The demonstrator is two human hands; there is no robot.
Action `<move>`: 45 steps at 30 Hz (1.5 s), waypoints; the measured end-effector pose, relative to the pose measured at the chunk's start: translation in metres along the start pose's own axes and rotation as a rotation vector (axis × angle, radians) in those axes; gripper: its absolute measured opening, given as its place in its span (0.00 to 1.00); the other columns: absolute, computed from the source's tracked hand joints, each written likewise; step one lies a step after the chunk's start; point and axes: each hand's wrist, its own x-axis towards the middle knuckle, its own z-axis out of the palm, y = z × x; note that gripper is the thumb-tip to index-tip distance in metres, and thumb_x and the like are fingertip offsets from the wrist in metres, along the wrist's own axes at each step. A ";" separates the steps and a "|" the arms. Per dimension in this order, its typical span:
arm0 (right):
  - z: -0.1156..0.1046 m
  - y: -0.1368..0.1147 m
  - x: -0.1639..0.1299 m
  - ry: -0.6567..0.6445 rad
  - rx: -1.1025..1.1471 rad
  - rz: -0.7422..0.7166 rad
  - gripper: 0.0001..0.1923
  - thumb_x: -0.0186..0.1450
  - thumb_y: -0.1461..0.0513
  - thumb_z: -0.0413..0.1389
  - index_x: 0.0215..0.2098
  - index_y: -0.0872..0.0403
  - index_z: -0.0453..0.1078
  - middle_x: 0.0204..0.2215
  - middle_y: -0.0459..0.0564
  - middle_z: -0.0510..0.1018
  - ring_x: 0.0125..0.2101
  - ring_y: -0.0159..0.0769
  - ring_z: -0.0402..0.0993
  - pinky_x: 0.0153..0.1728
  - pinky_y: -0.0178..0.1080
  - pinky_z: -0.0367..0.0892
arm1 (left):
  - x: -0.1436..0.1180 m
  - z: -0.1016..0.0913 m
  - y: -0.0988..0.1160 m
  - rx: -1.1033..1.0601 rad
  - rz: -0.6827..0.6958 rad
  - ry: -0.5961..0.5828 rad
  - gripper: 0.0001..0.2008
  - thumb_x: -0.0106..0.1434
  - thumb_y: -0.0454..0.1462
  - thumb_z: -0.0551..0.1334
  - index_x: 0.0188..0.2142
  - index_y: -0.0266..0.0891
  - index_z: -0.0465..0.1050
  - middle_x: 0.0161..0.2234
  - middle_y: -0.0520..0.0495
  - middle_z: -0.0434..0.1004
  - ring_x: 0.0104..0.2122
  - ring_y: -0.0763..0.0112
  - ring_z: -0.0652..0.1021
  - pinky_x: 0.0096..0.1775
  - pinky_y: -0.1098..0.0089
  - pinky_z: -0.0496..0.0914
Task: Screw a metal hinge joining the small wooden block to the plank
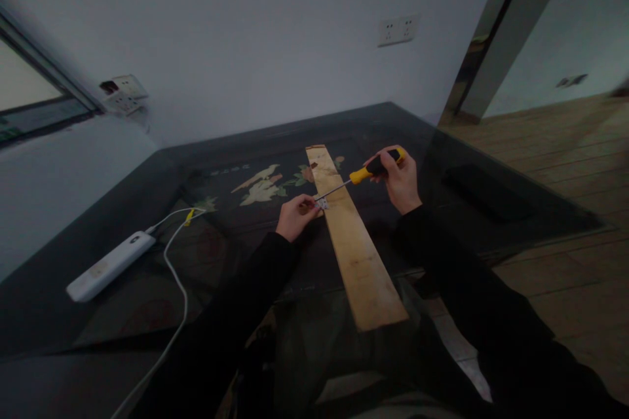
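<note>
**Driving tip meets bracket on the plank's left edge**

Gripping the yellow-and-black handle, the right hand (400, 180) is closed around a screwdriver (366, 173) whose shaft slants down and to the left, its tip landing on a small metal bracket (322, 203). That bracket sits on the left edge of a wooden plank (356, 255), about a third of the way down from its far end. The left hand (295, 216) is pinched shut on the bracket from the left side, fingertips just beside the tip, so it is the nearer hand; the right hand stays up and to the right, across the plank's width.

The plank runs long from the far middle of the dark table (73, 288) toward the person, its near end hanging over the table's edge. The screwdriver crosses that axis at an angle.

Well to the left lie a white power strip (111, 265) and its cable (174, 275). A wall socket (399, 29) sits on the far wall. Nothing stands between the hands and the bracket.
</note>
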 end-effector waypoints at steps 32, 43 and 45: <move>0.109 -0.105 0.052 -1.169 -0.643 -0.394 0.10 0.58 0.60 0.59 0.36 0.57 0.66 0.31 0.44 0.72 0.30 0.27 0.63 0.33 0.33 0.57 | 0.000 0.003 -0.006 0.002 -0.019 0.026 0.09 0.56 0.41 0.64 0.32 0.37 0.74 0.28 0.50 0.75 0.27 0.72 0.72 0.32 0.70 0.67; 0.134 -0.106 0.054 -1.303 -0.725 -0.399 0.11 0.60 0.60 0.58 0.38 0.58 0.64 0.30 0.45 0.70 0.28 0.26 0.61 0.31 0.32 0.56 | 0.004 -0.004 -0.013 0.023 0.087 -0.029 0.21 0.54 0.41 0.67 0.46 0.38 0.69 0.44 0.44 0.74 0.45 0.63 0.73 0.50 0.60 0.66; 0.134 -0.106 0.055 -1.288 -0.739 -0.415 0.12 0.60 0.60 0.58 0.38 0.58 0.64 0.31 0.46 0.70 0.30 0.27 0.61 0.32 0.32 0.57 | 0.006 -0.009 -0.015 0.088 0.159 -0.064 0.30 0.51 0.43 0.69 0.52 0.39 0.65 0.51 0.41 0.69 0.52 0.58 0.70 0.55 0.56 0.63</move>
